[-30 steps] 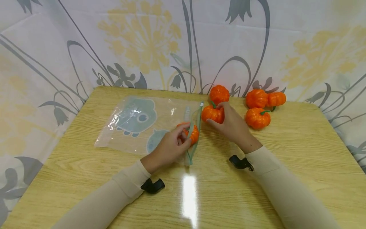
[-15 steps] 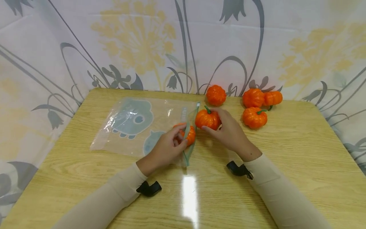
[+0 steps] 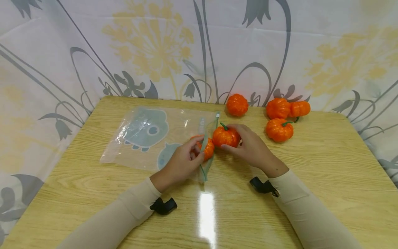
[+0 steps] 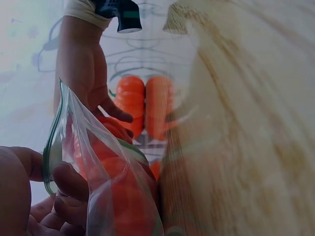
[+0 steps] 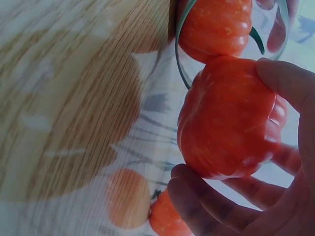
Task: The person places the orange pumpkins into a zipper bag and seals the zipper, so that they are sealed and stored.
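The left hand (image 3: pixel 178 159) is pinching the bag (image 3: pixel 180 119) by its rim (image 4: pixel 47 152); the right hand (image 3: pixel 252 147) is holding a pumpkin (image 3: pixel 226 138) between thumb and fingers. Raising the rim should ease entry.

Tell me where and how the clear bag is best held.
Pinch the upper lip of its mouth, ideally coming from the near left. The bag is thin and lies mostly flat, its mouth facing right with one pumpkin just inside, so lifting that lip from behind should keep the opening accessible from the right.
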The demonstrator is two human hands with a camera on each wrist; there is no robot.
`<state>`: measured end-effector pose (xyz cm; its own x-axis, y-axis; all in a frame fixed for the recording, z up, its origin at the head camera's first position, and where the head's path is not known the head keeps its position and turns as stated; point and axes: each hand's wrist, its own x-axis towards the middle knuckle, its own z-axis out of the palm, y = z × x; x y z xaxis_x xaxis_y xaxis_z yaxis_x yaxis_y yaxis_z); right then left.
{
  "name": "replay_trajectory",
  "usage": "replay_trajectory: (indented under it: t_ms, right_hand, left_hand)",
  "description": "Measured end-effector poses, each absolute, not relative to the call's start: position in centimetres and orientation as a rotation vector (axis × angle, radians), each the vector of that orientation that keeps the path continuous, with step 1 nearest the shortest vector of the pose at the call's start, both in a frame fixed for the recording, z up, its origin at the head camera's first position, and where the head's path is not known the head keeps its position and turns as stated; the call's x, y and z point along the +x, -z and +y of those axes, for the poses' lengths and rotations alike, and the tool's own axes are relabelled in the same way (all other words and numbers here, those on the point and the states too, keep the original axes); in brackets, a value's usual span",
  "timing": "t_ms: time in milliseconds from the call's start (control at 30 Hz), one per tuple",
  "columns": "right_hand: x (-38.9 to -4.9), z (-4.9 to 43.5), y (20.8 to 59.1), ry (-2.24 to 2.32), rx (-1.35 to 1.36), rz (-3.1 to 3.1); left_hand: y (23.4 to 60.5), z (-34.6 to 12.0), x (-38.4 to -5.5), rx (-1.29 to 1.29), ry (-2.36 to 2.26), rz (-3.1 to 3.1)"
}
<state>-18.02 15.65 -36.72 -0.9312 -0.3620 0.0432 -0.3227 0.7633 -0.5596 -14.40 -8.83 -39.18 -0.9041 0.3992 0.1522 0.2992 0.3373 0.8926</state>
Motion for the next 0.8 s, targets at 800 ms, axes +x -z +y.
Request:
replay_trajectory:
  t_ms: [800]
  right_hand:
    - [-17.6,15.39,37.03,0.938,-0.637,2.891]
  left_hand:
    - [38.88,-8.86,-14.26,0.683,-1.639,2.535]
